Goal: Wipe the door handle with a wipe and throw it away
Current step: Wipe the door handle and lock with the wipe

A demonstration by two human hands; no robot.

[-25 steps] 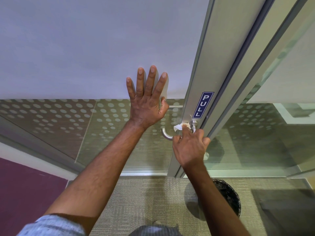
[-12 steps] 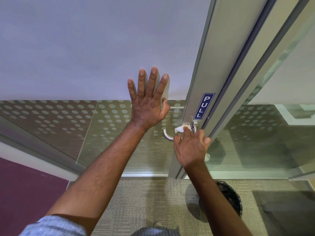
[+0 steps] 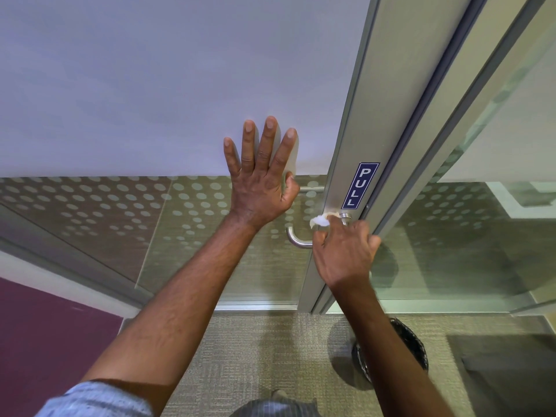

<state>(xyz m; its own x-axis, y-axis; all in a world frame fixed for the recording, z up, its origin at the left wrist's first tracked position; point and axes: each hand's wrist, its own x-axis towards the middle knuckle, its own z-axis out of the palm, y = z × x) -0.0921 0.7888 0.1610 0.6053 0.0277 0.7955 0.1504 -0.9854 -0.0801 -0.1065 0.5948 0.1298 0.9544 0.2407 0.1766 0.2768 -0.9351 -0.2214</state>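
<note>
A curved metal lever door handle (image 3: 296, 239) sticks out from the aluminium door frame (image 3: 355, 139), just below a blue PULL sign (image 3: 359, 185). My right hand (image 3: 343, 251) grips the handle near its base with a crumpled white wipe (image 3: 319, 220) bunched between the fingers and the metal. My left hand (image 3: 261, 179) lies flat, fingers spread, against the frosted glass door (image 3: 150, 85) just left of the handle. Most of the handle's shaft is hidden under my right hand.
A black waste bin (image 3: 415, 347) lined with a bag stands on the carpet (image 3: 255, 356) below my right forearm. Dotted frosted glass (image 3: 90, 206) runs across the lower door. A glass side panel (image 3: 481, 236) is to the right, a maroon wall (image 3: 45, 326) at lower left.
My right hand with the wipe has shifted slightly up and toward the handle's base. My left hand stays flat on the glass.
</note>
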